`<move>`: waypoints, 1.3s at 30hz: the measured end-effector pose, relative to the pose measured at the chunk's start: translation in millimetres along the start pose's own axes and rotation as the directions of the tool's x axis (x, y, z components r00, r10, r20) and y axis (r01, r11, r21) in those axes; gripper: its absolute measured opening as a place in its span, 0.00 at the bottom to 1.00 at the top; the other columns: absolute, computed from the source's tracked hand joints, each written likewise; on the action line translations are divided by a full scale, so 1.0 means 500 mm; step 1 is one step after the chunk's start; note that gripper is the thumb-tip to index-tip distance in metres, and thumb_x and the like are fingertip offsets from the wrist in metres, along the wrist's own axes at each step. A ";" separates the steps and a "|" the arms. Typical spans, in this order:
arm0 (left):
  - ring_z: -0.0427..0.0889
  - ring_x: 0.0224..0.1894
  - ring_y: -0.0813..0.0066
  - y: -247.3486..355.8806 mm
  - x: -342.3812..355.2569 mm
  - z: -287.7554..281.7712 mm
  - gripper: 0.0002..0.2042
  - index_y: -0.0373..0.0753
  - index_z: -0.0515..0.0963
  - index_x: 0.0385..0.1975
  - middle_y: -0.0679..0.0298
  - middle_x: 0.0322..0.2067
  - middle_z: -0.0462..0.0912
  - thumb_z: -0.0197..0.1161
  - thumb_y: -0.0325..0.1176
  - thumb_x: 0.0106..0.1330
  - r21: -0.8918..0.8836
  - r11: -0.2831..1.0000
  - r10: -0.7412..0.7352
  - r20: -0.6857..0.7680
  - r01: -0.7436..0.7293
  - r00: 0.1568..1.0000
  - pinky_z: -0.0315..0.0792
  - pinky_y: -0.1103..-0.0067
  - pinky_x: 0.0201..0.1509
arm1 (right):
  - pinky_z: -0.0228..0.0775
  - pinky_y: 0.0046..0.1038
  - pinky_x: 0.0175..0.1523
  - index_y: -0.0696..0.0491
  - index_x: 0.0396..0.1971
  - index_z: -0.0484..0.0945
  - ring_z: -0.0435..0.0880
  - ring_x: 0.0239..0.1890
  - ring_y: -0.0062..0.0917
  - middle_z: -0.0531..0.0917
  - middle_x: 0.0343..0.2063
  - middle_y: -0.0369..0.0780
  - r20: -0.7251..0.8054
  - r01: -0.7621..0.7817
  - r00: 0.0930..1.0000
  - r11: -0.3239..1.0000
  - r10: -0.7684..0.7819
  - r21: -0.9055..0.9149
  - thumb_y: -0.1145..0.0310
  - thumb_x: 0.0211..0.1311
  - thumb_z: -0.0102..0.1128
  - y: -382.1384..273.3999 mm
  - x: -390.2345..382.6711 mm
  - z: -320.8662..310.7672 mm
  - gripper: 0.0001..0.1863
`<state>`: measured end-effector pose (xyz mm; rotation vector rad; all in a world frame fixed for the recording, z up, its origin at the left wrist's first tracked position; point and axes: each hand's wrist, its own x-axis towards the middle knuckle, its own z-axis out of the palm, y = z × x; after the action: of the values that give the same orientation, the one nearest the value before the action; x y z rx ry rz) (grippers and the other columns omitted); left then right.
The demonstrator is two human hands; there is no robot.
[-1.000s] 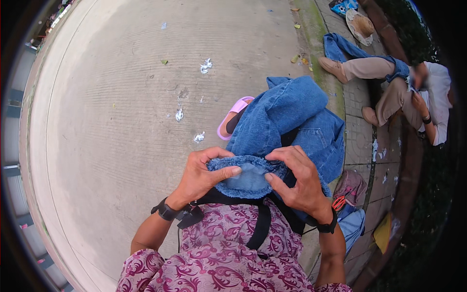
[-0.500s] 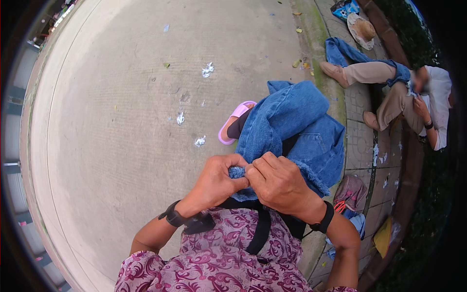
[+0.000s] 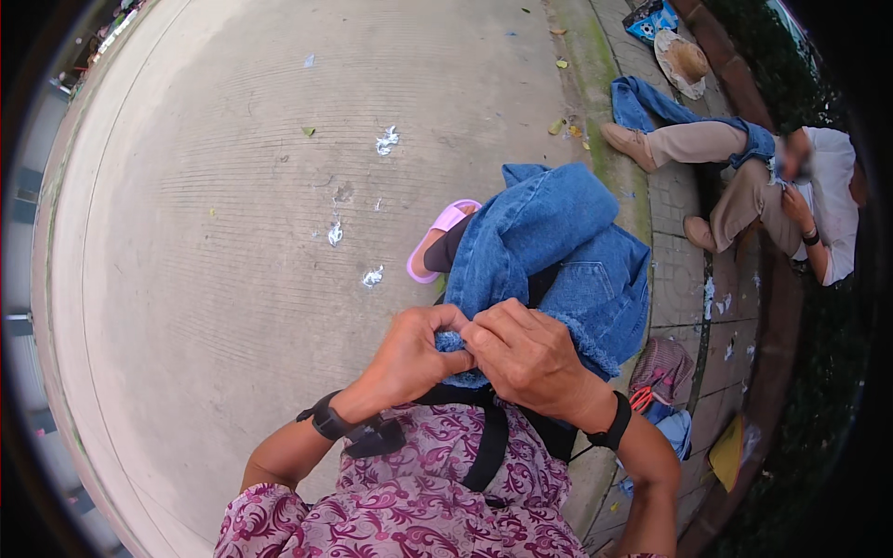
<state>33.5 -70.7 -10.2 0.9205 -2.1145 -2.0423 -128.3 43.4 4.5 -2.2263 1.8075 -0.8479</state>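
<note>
Blue jeans (image 3: 549,209) lie over my lap and knees, with a frayed, fringed edge near my waist. My left hand (image 3: 409,349) pinches that frayed denim between thumb and fingers. Right beside it, my right hand (image 3: 526,349) is closed, its fingertips meeting the left hand's at the same edge. Whatever the right fingers pinch is hidden behind them; loose threads are too small to make out. Both wrists carry black bands.
White-blue thread tufts (image 3: 387,140) dot the concrete (image 3: 233,251). On the paving at right are a checkered bag (image 3: 662,363), orange-handled scissors (image 3: 641,399) and a yellow item (image 3: 726,456). Beyond, a person (image 3: 828,195) sits with denim; a straw hat (image 3: 682,63) lies farther off.
The view has shifted slightly, so the surroundings sit a little to the left. Both hands stay at the frayed denim edge, with only a small shift of the fingers.
</note>
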 end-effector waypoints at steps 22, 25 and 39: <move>0.76 0.32 0.85 -0.003 -0.020 0.022 0.06 0.30 0.82 0.32 0.70 0.29 0.82 0.72 0.23 0.60 -0.064 0.994 0.078 -0.076 -0.083 0.994 0.69 0.81 0.35 | 0.73 0.32 0.34 0.56 0.31 0.78 0.80 0.34 0.32 0.78 0.30 0.38 -0.104 -0.111 0.988 0.993 0.114 0.041 0.75 0.49 0.68 -0.015 -0.012 0.001 0.09; 0.77 0.33 0.81 -0.003 -0.022 0.030 0.07 0.29 0.81 0.32 0.67 0.27 0.81 0.72 0.23 0.58 0.111 0.987 0.127 -0.112 -0.115 0.986 0.71 0.79 0.37 | 0.71 0.32 0.30 0.55 0.29 0.77 0.78 0.30 0.32 0.77 0.27 0.38 -0.205 -0.139 0.971 0.987 0.120 -0.081 0.76 0.49 0.67 -0.008 -0.009 0.004 0.08; 0.78 0.33 0.68 -0.012 -0.016 0.055 0.09 0.28 0.80 0.33 0.55 0.27 0.79 0.70 0.25 0.56 0.209 0.963 0.199 -0.141 -0.167 0.970 0.70 0.73 0.38 | 0.72 0.34 0.34 0.57 0.31 0.76 0.75 0.31 0.35 0.73 0.27 0.41 -0.176 -0.102 0.979 0.995 0.099 -0.012 0.77 0.48 0.64 -0.003 -0.036 0.013 0.09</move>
<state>30.5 -42.2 -16.3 0.8420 -2.2472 -1.6391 -125.6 59.1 -6.1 -2.1106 1.9953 -1.0381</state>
